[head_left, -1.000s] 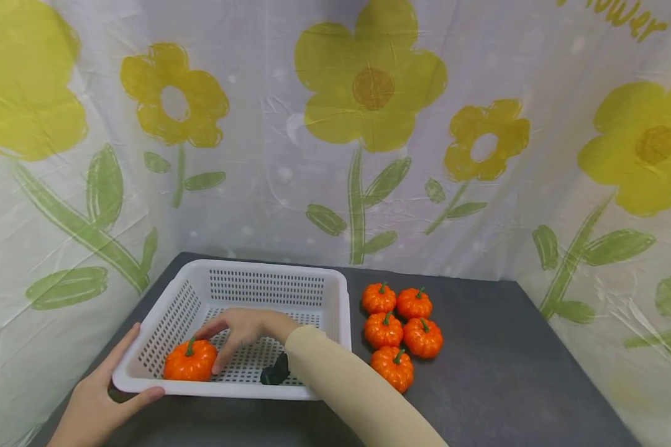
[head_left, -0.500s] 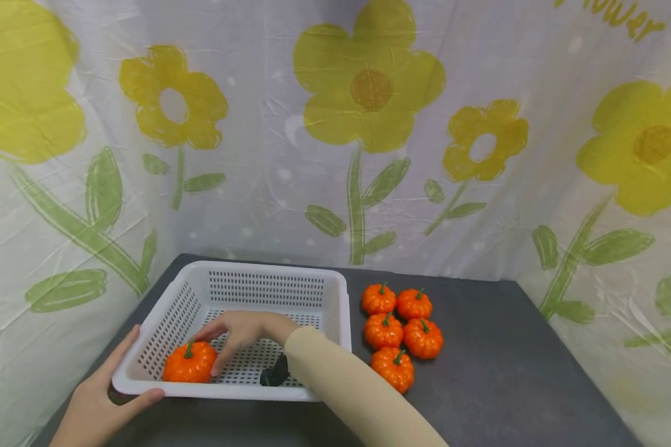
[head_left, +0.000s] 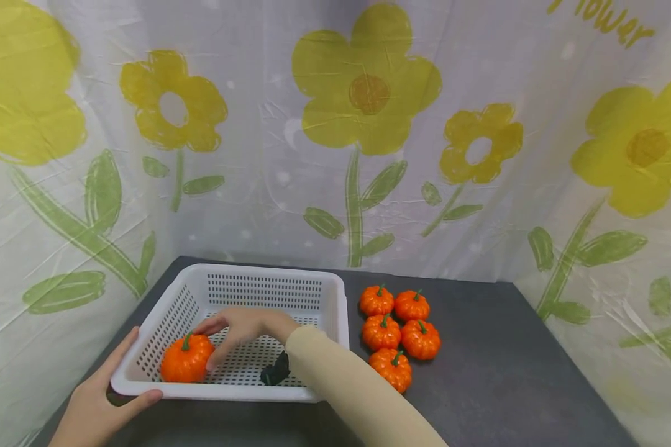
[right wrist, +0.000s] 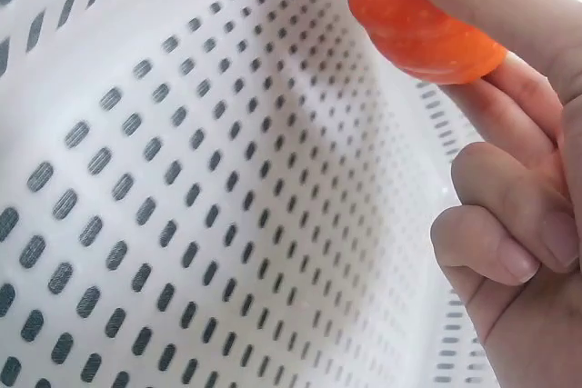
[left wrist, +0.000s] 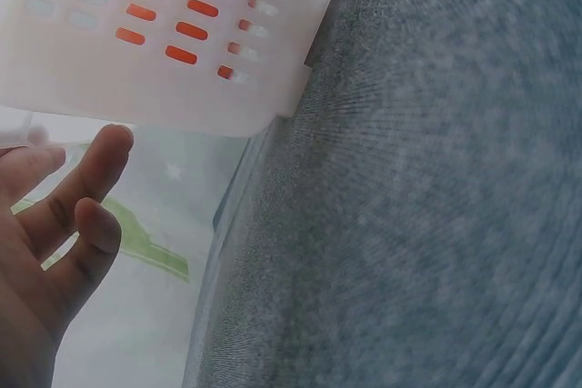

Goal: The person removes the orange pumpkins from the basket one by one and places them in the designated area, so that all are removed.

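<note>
A white perforated plastic basket [head_left: 268,273] sits on the left of the dark table. Inside its front left corner is a small orange toy pumpkin [head_left: 186,361] with a green stem. My right hand [head_left: 245,329] reaches in over the basket and pinches the pumpkin between thumb and fingers; in the right wrist view the ring and little fingers curl away from it. My left hand [head_left: 96,397] rests against the basket's front left corner, thumb stretched along the front rim, a finger along the left side. The left wrist view shows its other fingers [left wrist: 80,224] relaxed below the basket.
Several more orange pumpkins [head_left: 394,332] stand grouped on the table right of the basket. A small dark object [head_left: 276,370], unclear in kind, shows below my right wrist. A flower-printed white curtain [head_left: 257,186] encloses the table's back and sides.
The pumpkin in my right hand has risen slightly and tipped, with its stem higher than before. The left hand stays at the basket corner. The head view has shifted a little.
</note>
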`<state>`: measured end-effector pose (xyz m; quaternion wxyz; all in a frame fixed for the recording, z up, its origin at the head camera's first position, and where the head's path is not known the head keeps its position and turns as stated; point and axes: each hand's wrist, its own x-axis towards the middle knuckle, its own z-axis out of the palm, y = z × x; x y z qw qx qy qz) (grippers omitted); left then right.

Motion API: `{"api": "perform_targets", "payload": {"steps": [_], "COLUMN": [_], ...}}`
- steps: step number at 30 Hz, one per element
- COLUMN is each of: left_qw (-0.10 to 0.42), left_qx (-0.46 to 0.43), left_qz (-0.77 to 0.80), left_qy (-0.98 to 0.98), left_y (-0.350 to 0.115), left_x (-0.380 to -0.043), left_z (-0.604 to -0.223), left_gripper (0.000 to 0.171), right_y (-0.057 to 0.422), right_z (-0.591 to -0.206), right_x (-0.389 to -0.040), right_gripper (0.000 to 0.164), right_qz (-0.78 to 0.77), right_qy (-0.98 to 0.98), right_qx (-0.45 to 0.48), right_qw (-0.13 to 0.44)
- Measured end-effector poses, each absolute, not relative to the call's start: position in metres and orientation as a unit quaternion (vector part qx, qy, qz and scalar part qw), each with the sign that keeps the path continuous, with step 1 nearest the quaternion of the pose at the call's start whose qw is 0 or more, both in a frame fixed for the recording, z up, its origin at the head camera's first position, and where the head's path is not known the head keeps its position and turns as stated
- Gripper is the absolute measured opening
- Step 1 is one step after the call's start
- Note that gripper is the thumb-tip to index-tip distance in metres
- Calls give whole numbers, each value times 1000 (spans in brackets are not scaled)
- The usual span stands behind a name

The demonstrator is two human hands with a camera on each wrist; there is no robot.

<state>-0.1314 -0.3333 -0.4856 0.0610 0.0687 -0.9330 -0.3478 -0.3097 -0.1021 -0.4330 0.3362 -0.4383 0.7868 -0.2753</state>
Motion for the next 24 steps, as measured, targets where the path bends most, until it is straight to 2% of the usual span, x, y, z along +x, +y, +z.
{"api": "perform_targets", "payload": {"steps": [4,12,19,24], "left_qw": [54,50,68,63], "left_qx": [69,71,60,63], "left_qz": [-348,-347,-347,-350], "left_qy": [-933,-934,-934,-932], "left_y": [-333,-333,-334,-332], "left_x": [-132,-133,-132,-133], "left_z": [-485,-485,-485,-485], "left_gripper": [118,118,118,119], "right_y": [-99,-91,-81,-67], "right_z": [-426,-400,-372,-357], "right_x": [-309,-306,-299,-292], "right_gripper": [69,69,71,73], "right_qz": [-297,-283,-298,-325], "right_qy": [783,796,821,831], "right_qx": [-435,-461,-434,-412], "right_qw": [330,271,219,183]}}
